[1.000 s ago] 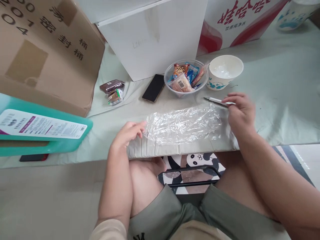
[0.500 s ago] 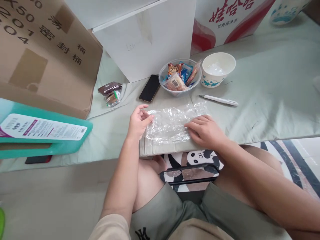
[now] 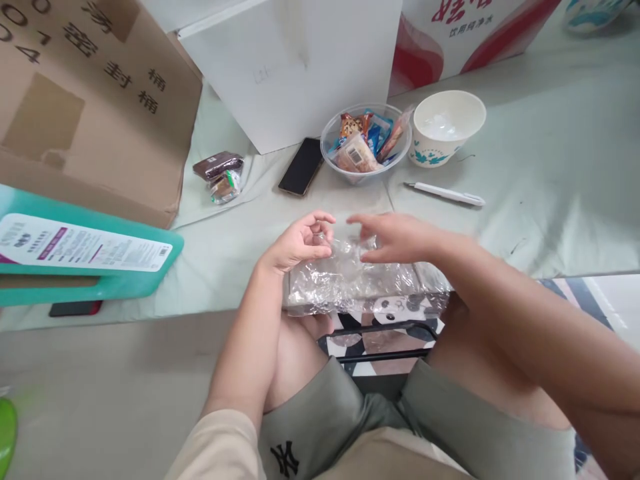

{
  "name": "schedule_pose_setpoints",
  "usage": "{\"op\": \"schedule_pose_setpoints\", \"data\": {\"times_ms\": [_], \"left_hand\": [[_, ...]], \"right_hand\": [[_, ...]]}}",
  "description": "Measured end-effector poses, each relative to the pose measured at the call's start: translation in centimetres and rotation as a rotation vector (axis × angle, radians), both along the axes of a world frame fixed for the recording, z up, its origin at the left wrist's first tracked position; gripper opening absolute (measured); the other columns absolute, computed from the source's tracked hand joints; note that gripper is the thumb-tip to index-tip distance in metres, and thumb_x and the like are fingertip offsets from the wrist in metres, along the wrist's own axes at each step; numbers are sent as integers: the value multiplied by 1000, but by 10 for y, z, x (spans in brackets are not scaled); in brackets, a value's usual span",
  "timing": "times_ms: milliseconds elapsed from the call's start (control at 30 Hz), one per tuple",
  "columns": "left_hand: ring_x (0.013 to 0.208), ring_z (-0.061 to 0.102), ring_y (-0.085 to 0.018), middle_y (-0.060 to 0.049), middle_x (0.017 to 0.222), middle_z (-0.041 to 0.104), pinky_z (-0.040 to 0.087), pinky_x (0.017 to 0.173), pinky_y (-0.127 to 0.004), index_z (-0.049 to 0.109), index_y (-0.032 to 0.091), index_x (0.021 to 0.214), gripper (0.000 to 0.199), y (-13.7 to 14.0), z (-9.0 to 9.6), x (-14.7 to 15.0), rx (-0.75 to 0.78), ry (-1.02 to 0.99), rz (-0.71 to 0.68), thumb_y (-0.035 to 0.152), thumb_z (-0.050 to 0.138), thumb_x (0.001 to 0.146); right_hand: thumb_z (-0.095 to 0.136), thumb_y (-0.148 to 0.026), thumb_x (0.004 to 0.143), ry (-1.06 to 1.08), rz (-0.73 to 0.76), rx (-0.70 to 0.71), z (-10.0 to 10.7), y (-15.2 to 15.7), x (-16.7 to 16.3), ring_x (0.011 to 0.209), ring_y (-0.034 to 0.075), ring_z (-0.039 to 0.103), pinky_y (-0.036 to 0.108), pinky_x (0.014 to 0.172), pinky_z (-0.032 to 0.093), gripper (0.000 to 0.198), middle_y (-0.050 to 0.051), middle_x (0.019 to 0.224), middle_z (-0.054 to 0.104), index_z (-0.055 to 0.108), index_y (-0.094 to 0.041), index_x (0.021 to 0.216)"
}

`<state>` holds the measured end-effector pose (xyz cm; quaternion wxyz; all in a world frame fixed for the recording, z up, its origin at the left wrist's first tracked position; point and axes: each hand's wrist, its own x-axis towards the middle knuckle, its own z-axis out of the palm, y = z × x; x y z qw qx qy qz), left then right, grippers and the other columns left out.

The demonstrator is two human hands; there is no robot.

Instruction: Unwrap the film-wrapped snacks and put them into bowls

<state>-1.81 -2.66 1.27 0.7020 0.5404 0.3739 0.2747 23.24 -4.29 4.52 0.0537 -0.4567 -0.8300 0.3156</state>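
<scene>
A crinkled sheet of clear plastic film (image 3: 345, 283) lies on the table's front part, its lower edge hanging past the table edge toward my knees. My left hand (image 3: 303, 243) is at the film's upper left, fingers curled with the film's top edge between thumb and fingers. Opposite it, my right hand (image 3: 395, 237) hovers above the film's upper middle, thumb and forefinger apart and slightly blurred. Whether its lower fingers touch the film is hard to see.
Behind the hands are a phone (image 3: 301, 167), a clear bowl (image 3: 345, 177) of wrapped snacks, a paper bowl (image 3: 425, 143) holding clear plastic and a white pen (image 3: 445, 194). Left are wrapped snacks (image 3: 219, 165), a cardboard box (image 3: 125, 127) and a green jug (image 3: 165, 270).
The film has slid toward me and now overhangs the table edge. My right hand has lifted and moved up and left, closer to my left hand, which has shifted right. The view has tilted slightly.
</scene>
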Motion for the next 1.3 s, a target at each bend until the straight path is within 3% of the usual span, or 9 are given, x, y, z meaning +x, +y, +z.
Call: {"op": "schedule_pose_setpoints", "data": {"times_ms": [133,300,500,633,733,900,1033,1133,1300], "left_hand": [[68,56,-6,3,83,60,49,64,-18,64,21,103,52,14,-8,-6,181,45,248,14,87,57],[79,63,-9,0,94,65,51,70,-19,63,24,101,47,26,-16,-10,157,-106,661,28,86,60],[112,71,-26,-16,119,72,58,93,-37,64,18,108,58,2,-8,33,-213,-146,315,63,73,73],[75,75,-18,-8,90,78,58,67,-27,66,16,105,46,3,-10,50,-102,62,295,42,83,71],[39,57,-9,1,62,71,42,40,-20,67,17,108,37,11,-12,45,45,206,330,45,72,83],[32,50,-10,6,51,63,36,33,-21,65,19,116,45,14,-8,34,59,180,202,46,72,82],[38,58,-13,5,54,65,45,40,-23,62,20,111,42,15,-9,32,19,94,184,43,76,78],[39,56,-12,5,51,61,42,39,-23,63,21,96,34,18,-13,32,29,17,299,44,77,75],[48,54,-9,3,61,59,45,48,-24,64,20,74,20,18,-14,32,75,-100,404,35,77,70]], "right_hand": [[56,-27,87,-78,-97,-69,-4,-13,1,61,16,54,31,62,35,11,0,64,60,67,-22,87],[58,-36,85,487,-535,-212,-26,-29,16,52,13,45,29,55,37,14,-5,59,45,55,-23,79],[61,-36,84,940,-918,-299,-49,-20,8,52,13,57,28,56,48,16,-6,60,53,50,-25,81],[62,-31,83,830,-809,-332,-44,-11,6,60,18,66,33,62,56,25,-2,71,67,61,-25,107],[58,-27,84,619,-683,-355,-42,-6,8,58,20,66,35,60,56,32,1,63,67,67,-19,114],[54,-28,86,684,-559,-200,-46,-1,6,66,17,70,32,58,57,46,7,108,73,60,-26,132],[53,-31,88,826,-587,-95,-49,3,1,64,10,65,27,51,52,19,6,136,61,67,-26,100],[52,-29,87,908,-744,-57,-56,7,0,61,9,61,28,52,51,15,6,129,63,57,-22,75],[52,-20,79,948,-906,45,-71,11,1,66,12,58,30,55,49,6,5,117,62,51,-23,74]]}}
